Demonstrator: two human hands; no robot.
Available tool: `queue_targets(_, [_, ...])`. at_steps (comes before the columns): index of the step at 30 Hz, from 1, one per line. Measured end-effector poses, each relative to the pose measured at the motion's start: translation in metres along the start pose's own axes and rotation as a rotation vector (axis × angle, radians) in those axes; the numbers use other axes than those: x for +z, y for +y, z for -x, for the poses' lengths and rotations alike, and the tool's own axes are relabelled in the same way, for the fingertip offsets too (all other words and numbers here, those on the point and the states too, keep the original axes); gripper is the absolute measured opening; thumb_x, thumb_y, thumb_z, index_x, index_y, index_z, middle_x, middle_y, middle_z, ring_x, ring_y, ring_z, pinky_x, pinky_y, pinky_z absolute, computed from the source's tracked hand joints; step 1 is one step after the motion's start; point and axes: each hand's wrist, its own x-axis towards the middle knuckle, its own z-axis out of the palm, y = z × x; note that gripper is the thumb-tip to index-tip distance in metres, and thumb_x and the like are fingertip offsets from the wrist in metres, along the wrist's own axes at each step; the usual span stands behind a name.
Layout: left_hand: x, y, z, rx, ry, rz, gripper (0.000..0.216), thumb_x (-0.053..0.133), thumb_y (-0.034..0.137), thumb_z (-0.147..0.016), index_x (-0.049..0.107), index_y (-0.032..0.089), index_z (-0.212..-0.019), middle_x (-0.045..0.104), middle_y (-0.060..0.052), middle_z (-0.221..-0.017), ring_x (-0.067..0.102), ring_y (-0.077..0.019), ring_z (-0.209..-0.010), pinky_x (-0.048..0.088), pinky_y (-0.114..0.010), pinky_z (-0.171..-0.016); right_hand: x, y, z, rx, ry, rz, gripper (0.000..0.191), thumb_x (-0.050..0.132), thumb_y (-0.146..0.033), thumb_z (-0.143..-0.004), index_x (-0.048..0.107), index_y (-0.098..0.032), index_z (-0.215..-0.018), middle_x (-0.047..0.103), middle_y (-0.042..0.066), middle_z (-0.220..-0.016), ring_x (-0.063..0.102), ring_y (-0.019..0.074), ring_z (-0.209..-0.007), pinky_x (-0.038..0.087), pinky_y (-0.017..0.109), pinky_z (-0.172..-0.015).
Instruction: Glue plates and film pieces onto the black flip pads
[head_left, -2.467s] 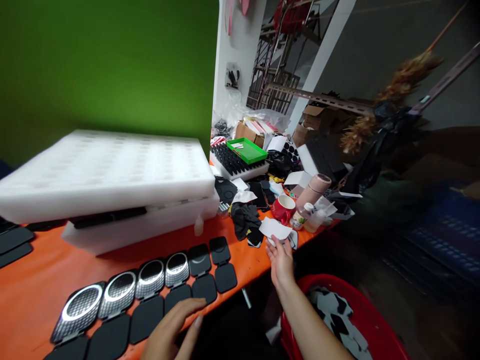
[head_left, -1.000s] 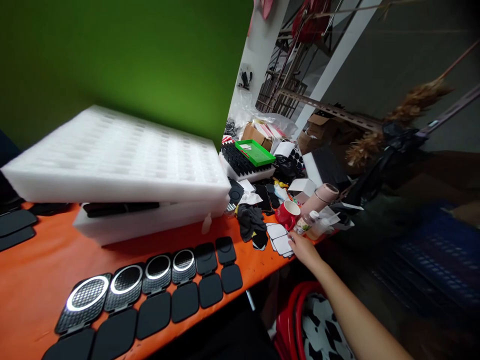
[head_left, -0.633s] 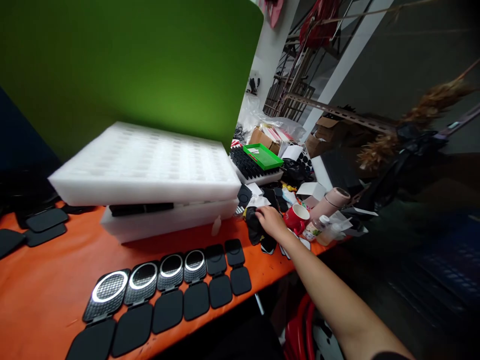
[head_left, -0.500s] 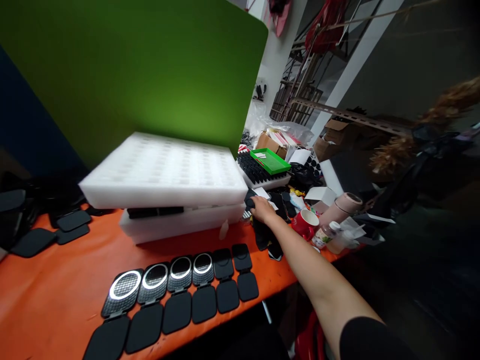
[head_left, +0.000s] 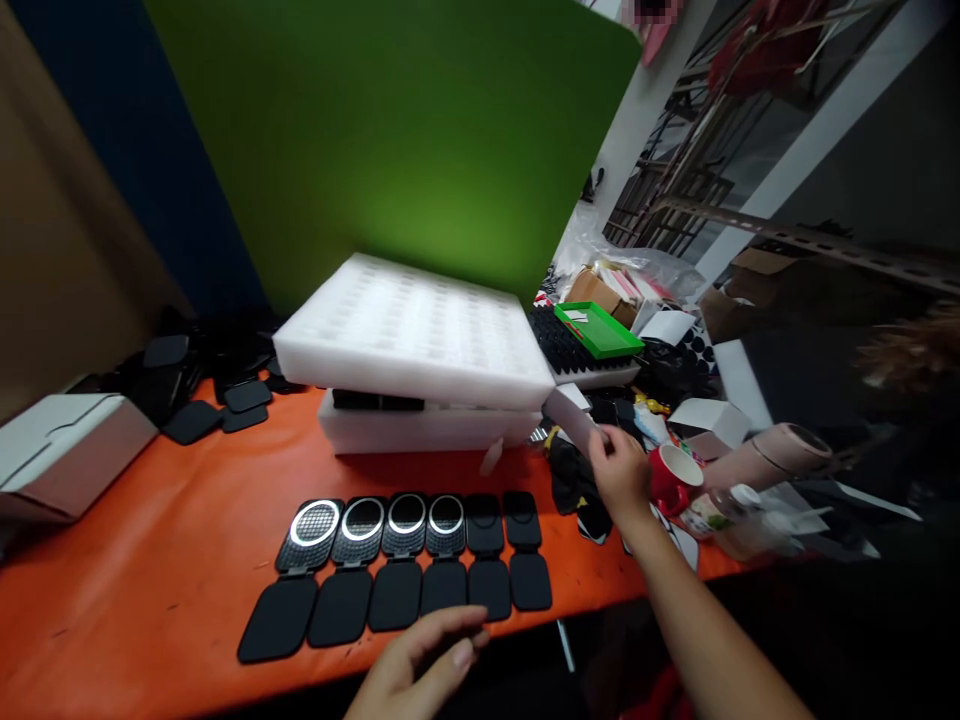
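My right hand point(head_left: 621, 472) pinches the near end of a pale flat sheet point(head_left: 574, 420), held up at the right of the white foam trays. Low in the view, my left hand point(head_left: 424, 662) has its fingers apart with nothing in them. Its fingertips are just in front of a row of black hinged panels point(head_left: 396, 597) lying unfolded on the orange table cover point(head_left: 165, 585). Several upper panels carry a white ring point(head_left: 315, 522); the two rightmost upper ones are plain black.
Two stacked white foam trays point(head_left: 416, 335) stand behind the row, black pieces between them. At left lie a white box point(head_left: 71, 450) and black panels point(head_left: 247, 397). To the right are a red mug point(head_left: 671, 485), bottles, a pink flask point(head_left: 772, 455) and a green tray point(head_left: 600, 332).
My right hand has drawn back from a dark thing beside the foam and now holds the pale sheet. My left hand has come into view. The view has swung left.
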Motion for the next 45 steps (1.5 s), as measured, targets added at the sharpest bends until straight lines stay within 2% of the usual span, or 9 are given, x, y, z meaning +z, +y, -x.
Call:
queue_targets(3, [0.009, -0.012, -0.018, -0.069, -0.059, 0.206, 0.063, 0.066, 0.054, -0.063, 0.052, 0.025, -0.118, 0.049, -0.009, -0.129, 0.047, -0.0261, -0.115, 0.033, -0.040, -0.098, -0.023, -0.025, 0.087, -0.318, 0.222, -0.308, 0.009, 0.051, -0.016, -0.079, 0.058, -0.016, -0.085, 0.062, 0.008, -0.077, 0.057, 0.0210, -0.081, 0.045, 0.034, -0.076])
queue_targets(8, [0.013, -0.025, -0.030, -0.010, -0.043, 0.391, 0.051, 0.065, 0.040, -0.071, 0.053, 0.017, -0.115, 0.059, -0.012, -0.116, 0.055, -0.0236, -0.104, 0.038, -0.035, -0.091, -0.038, -0.082, 0.168, -0.662, -0.249, -0.615, 0.032, 0.049, -0.033, -0.082, 0.054, -0.018, -0.110, 0.061, 0.010, -0.104, 0.053, 0.0236, -0.102, 0.043, 0.039, -0.088])
queue_targets(15, [-0.003, -0.024, -0.015, 0.027, 0.091, 0.261, 0.024, 0.065, 0.032, -0.071, 0.061, 0.016, -0.088, 0.064, -0.002, -0.073, 0.059, -0.0161, -0.071, 0.044, -0.028, -0.069, -0.037, -0.107, 0.149, -0.066, -0.632, -0.823, 0.026, 0.053, -0.027, -0.083, 0.061, -0.021, -0.106, 0.063, 0.006, -0.106, 0.057, 0.0186, -0.098, 0.044, 0.030, -0.086])
queue_targets(22, [-0.009, -0.018, 0.006, 0.175, 0.094, -0.047, 0.022, 0.060, 0.034, -0.075, 0.063, 0.018, -0.090, 0.065, -0.004, -0.090, 0.057, -0.0193, -0.088, 0.041, -0.029, -0.081, -0.035, -0.110, 0.144, 0.220, -1.051, -1.175, 0.031, 0.050, -0.038, -0.083, 0.065, -0.015, -0.071, 0.059, 0.001, -0.061, 0.051, 0.0113, -0.057, 0.038, 0.021, -0.051])
queue_targets(25, [-0.011, -0.018, 0.014, 0.193, 0.088, -0.051, 0.020, 0.057, 0.033, -0.077, 0.063, 0.018, -0.090, 0.065, -0.004, -0.090, 0.057, -0.0187, -0.087, 0.041, -0.028, -0.080, -0.027, -0.088, 0.135, 0.453, -0.942, -1.236, 0.028, 0.058, -0.041, -0.077, 0.063, -0.014, -0.073, 0.058, 0.001, -0.064, 0.052, 0.0124, -0.059, 0.040, 0.023, -0.055])
queue_targets(29, [-0.010, -0.025, 0.023, 0.147, 0.131, -0.016, 0.018, 0.060, 0.031, -0.074, 0.062, 0.016, -0.085, 0.066, -0.003, -0.083, 0.059, -0.0179, -0.079, 0.044, -0.028, -0.073, -0.021, -0.061, 0.119, 0.717, -0.395, -1.110, 0.035, 0.062, -0.045, -0.069, 0.061, -0.015, -0.085, 0.063, 0.006, -0.082, 0.057, 0.0196, -0.076, 0.045, 0.030, -0.067])
queue_targets(33, [-0.002, -0.027, 0.028, 0.221, 0.074, -0.030, 0.018, 0.065, 0.029, -0.070, 0.063, 0.015, -0.081, 0.067, -0.008, -0.096, 0.060, -0.0227, -0.091, 0.043, -0.033, -0.082, -0.028, -0.066, 0.128, 0.331, -0.162, -0.668, 0.025, 0.057, -0.040, -0.075, 0.063, -0.016, -0.080, 0.062, 0.007, -0.083, 0.057, 0.0215, -0.081, 0.045, 0.034, -0.074])
queue_targets(38, [-0.003, -0.014, 0.033, 0.346, 0.126, -0.039, 0.013, 0.064, 0.029, -0.072, 0.066, 0.018, -0.080, 0.056, -0.010, -0.121, 0.049, -0.0253, -0.113, 0.032, -0.038, -0.098, -0.036, -0.088, 0.150, -0.522, -0.493, -0.901, 0.024, 0.047, -0.037, -0.084, 0.063, -0.023, -0.096, 0.060, 0.008, -0.093, 0.057, 0.0223, -0.089, 0.048, 0.034, -0.075])
queue_targets(45, [-0.015, 0.001, 0.051, 0.363, 0.042, -0.273, 0.010, 0.062, 0.026, -0.074, 0.068, 0.022, -0.081, 0.061, -0.008, -0.113, 0.054, -0.0234, -0.107, 0.040, -0.036, -0.091, -0.039, -0.088, 0.141, -0.247, -0.806, -0.794, 0.013, 0.049, -0.033, -0.084, 0.056, -0.022, -0.087, 0.057, 0.005, -0.088, 0.056, 0.0181, -0.081, 0.048, 0.027, -0.069])
